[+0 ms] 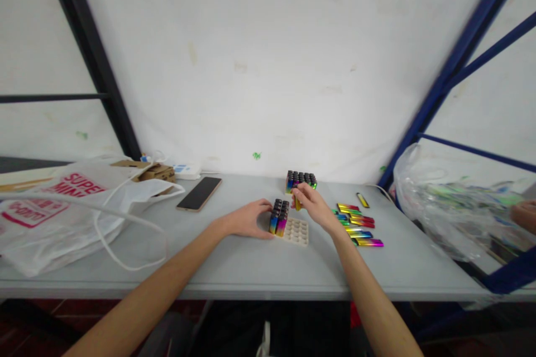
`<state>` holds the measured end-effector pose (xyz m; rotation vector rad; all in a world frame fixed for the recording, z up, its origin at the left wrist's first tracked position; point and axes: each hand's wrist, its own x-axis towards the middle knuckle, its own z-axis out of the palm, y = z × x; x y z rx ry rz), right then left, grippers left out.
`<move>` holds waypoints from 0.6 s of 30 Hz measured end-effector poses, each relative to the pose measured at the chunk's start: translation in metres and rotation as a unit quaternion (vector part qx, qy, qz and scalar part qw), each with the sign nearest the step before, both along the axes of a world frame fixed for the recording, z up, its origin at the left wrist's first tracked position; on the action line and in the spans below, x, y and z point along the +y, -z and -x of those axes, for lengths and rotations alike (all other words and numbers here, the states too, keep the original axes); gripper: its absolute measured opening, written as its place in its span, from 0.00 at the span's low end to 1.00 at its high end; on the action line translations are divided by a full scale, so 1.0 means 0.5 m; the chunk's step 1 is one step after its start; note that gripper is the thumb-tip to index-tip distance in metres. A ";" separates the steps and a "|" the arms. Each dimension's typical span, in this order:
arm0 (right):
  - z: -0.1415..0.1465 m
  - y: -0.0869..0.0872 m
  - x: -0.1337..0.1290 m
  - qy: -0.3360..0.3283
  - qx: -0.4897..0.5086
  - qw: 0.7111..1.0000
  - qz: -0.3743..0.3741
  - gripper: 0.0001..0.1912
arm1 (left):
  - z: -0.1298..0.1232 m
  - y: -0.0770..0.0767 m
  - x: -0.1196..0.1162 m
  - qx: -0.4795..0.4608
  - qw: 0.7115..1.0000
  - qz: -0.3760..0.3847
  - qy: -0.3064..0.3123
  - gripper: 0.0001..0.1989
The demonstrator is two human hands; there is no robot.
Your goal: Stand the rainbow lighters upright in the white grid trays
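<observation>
A cream-coloured tray (298, 232) with rows of round pockets lies on the table. Two rows of lighters (279, 218), rainbow metallic with black tops, stand upright in its left part. My left hand (250, 219) curves round the tray's left end, thumb at the front and fingers behind, gripping it beside the lighters. Above the tray's right back part, my right hand (310, 202) pinches a gold-coloured lighter (297, 203), partly hidden by the fingers. Behind it stands a full block of similar lighters (301, 179). Several loose lighters (355, 223) lie to the right of my right hand.
A phone (199, 194) lies at the left, near a white plastic bag (62, 206), a cardboard box (157, 172) and a power strip (187, 171). One lighter (362, 199) lies apart. Clear plastic bags (444, 206) and another person's hand (525, 216) are at the right, past a blue frame (427, 95).
</observation>
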<state>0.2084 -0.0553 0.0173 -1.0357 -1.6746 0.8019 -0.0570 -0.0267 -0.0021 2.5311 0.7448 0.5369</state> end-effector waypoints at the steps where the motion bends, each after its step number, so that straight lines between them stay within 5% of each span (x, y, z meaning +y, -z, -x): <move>1: -0.005 0.001 -0.001 -0.003 -0.033 0.999 -0.012 0.29 | 0.000 0.001 0.001 0.002 1.000 -0.003 0.000 0.32; 8: -0.029 -0.003 0.000 0.004 -0.195 0.979 -0.053 0.21 | 0.000 0.006 0.006 -0.001 1.000 0.000 0.005 0.34; 18: -0.052 -0.018 -0.010 -0.078 -0.275 0.958 0.028 0.05 | 0.001 0.000 0.000 -0.002 1.000 -0.001 0.008 0.34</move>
